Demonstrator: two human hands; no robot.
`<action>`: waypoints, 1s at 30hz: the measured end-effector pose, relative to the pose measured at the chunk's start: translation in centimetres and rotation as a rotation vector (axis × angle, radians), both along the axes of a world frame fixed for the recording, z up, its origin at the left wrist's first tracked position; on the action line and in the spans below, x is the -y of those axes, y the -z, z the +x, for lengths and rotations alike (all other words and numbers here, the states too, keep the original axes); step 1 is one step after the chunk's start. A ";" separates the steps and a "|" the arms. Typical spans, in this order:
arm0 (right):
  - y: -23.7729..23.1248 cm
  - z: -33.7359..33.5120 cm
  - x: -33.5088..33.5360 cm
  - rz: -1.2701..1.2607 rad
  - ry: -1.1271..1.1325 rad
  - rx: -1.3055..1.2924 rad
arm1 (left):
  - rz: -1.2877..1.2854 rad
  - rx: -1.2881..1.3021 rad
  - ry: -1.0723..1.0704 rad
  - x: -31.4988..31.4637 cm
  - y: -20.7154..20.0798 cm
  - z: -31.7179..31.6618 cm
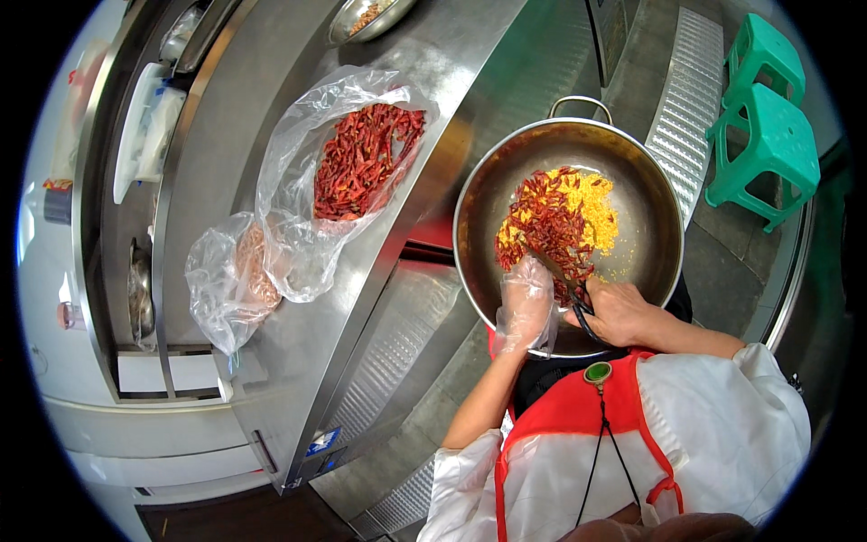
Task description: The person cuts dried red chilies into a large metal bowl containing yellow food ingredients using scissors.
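Note:
A wide metal pan [655, 230] sits in front of me, low against my lap. Cut dried red chilies [542, 212] lie in it, beside loose yellow seeds [591, 212]. Over the near part of the pan, my left hand [526, 303], in a clear plastic glove, is closed at the chilies; its fingertips are partly hidden. My bare right hand [619, 312] grips black-handled scissors [585, 312], whose blades point toward the chilies by my left fingers.
On the steel counter [352, 298] to the left lies an open clear bag of whole dried chilies [366, 163]. Near it are a second plastic bag [226, 280] and a metal bowl [384, 23]. Green plastic stools [768, 149] stand at the far right. Shelves line the left.

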State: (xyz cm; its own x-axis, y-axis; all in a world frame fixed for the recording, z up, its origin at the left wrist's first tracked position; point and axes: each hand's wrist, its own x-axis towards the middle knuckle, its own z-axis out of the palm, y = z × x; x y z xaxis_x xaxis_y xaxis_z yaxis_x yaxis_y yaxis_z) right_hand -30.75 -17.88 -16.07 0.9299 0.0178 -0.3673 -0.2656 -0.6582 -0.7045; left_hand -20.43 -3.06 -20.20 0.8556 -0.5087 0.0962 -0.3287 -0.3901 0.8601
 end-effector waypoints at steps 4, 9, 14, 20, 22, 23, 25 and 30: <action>0.3 -0.3 0.1 -0.009 0.002 0.033 | 0.046 -0.019 0.003 0.2 -0.5 -0.2; 0.4 -0.2 0.1 0.008 0.053 -0.004 | 0.123 -0.173 -0.012 0.3 -2.4 0.0; -0.4 0.0 0.5 0.017 0.137 -0.002 | 0.318 -0.118 -0.030 -0.4 -6.1 0.4; -0.2 0.0 0.6 0.089 0.056 -0.055 | 0.153 0.442 -0.135 -1.9 -14.2 3.6; -0.1 0.1 0.8 0.092 0.041 -0.066 | 0.231 0.352 -0.294 -2.4 -18.5 6.1; -0.2 0.1 0.7 0.093 0.025 -0.069 | 0.266 0.718 -0.342 -3.5 -19.0 8.7; -0.1 0.1 0.4 0.084 0.005 -0.069 | 0.434 0.953 -0.350 -5.2 -20.8 12.8; 0.2 0.0 0.4 0.047 0.002 -0.044 | 0.799 0.675 -0.312 -4.5 -20.6 19.2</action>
State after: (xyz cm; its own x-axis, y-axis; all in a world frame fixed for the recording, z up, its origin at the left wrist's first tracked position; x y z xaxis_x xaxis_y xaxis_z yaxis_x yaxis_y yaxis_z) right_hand -30.73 -18.31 -16.27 0.9129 0.0347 -0.4067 -0.2981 -0.6240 -0.7224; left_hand -1.26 1.45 0.45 0.8526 -0.4031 0.3326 -0.4276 -0.9040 0.0004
